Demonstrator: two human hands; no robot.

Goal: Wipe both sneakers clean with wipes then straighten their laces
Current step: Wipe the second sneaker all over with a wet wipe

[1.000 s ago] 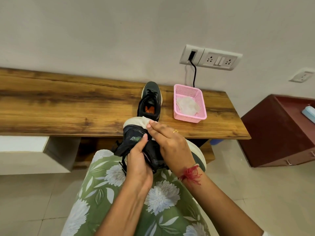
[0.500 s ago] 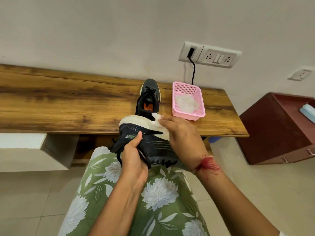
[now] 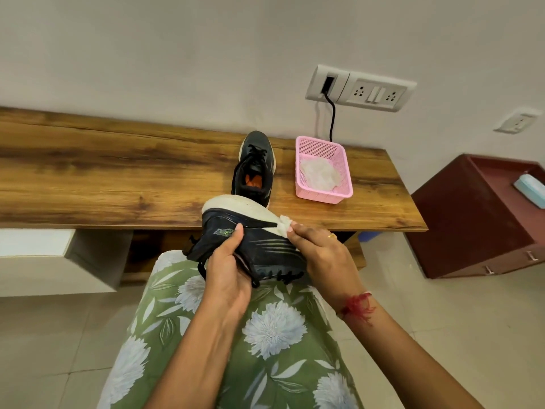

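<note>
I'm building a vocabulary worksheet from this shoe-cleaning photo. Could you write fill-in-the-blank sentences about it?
The left hand grips a black sneaker while the right hand presses a white ____ to its sole.
The second sneaker stands on the wooden table; its insole is ____.
The basket beside it is ____.
Missing words: wipe, orange, pink.

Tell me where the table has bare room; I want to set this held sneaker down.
Widest: the wooden table left of the standing sneaker, out to the frame's edge. A smaller patch lies between the pink basket and the table's right end. Crowded: the narrow gap between sneaker and basket.
</note>
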